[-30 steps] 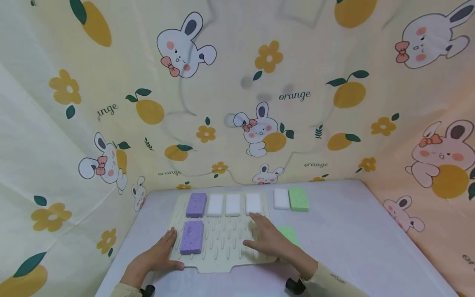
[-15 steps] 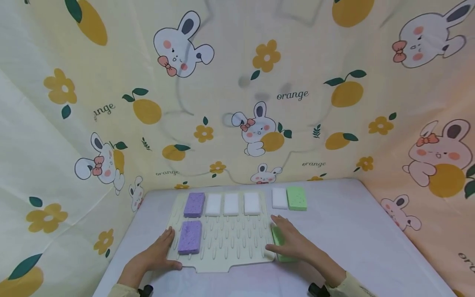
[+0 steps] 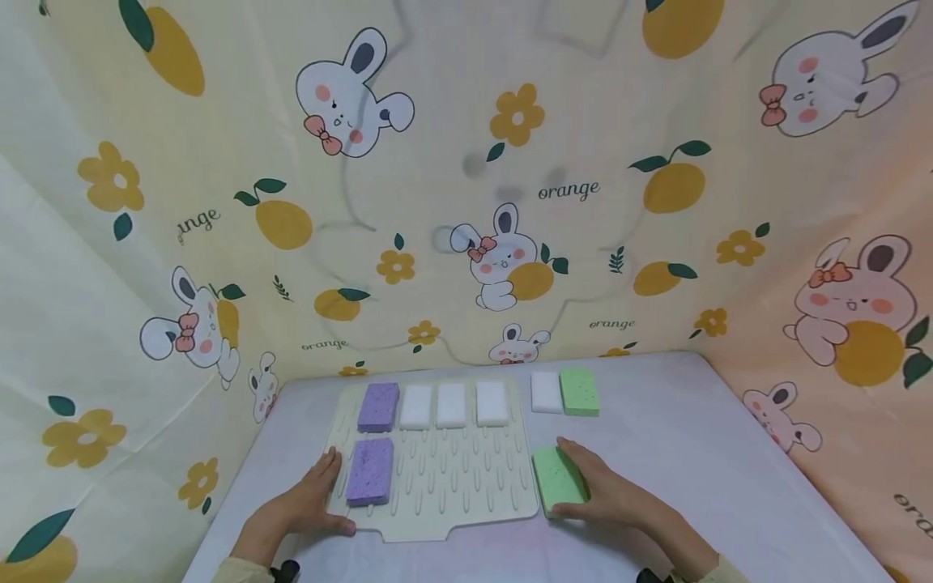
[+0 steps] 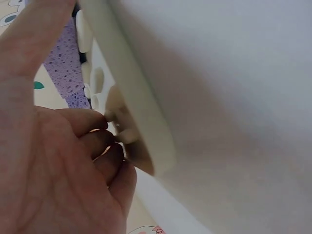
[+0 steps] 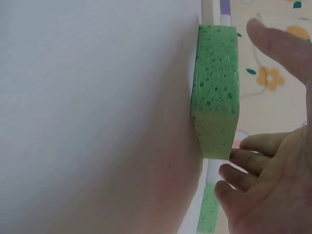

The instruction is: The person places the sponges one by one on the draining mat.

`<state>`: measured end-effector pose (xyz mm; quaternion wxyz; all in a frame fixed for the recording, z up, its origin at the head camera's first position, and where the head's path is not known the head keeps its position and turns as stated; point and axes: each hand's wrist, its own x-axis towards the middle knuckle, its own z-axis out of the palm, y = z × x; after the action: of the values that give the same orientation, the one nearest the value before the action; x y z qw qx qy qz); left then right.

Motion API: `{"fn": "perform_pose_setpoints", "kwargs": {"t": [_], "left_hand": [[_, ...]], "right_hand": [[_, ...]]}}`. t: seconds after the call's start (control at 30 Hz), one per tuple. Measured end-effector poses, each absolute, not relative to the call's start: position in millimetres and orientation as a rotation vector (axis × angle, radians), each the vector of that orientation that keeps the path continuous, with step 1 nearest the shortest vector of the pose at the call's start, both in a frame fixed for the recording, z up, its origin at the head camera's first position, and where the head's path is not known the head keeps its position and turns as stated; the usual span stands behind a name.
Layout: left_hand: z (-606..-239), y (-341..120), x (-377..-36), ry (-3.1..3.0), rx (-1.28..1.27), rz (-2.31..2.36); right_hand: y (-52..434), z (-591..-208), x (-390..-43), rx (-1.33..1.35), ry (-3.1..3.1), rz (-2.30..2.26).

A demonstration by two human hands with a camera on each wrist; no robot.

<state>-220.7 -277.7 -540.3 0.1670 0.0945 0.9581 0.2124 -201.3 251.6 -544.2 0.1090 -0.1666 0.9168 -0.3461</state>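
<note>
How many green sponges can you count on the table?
2. One green sponge lies at the back, beside a white sponge; the other lies at the mat's right edge, under the right hand.

We see a speckled green sponge [image 3: 557, 479] by our right hand [image 3: 608, 494] and another green sponge [image 3: 580, 392] farther back, next to a plain white block [image 3: 547, 392]. The cream mat [image 3: 466, 486] carries two speckled purple sponges [image 3: 369, 471] and three white blocks [image 3: 451, 404]. The counter [image 3: 692, 453] is pale lilac. The yellow curtain [image 3: 466, 178] shows white rabbits, oranges and flowers.
</note>
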Motion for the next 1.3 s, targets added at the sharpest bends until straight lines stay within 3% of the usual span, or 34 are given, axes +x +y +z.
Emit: {"fn": "perform_pose_setpoints", "kwargs": {"t": [1.3], "left_hand": [[-538.5, -273.3, -220.5, 2.731, 0.281, 0.569]], "right_hand": [[277.3, -548.4, -210.1, -0.573, 2.634, -0.997]]}}
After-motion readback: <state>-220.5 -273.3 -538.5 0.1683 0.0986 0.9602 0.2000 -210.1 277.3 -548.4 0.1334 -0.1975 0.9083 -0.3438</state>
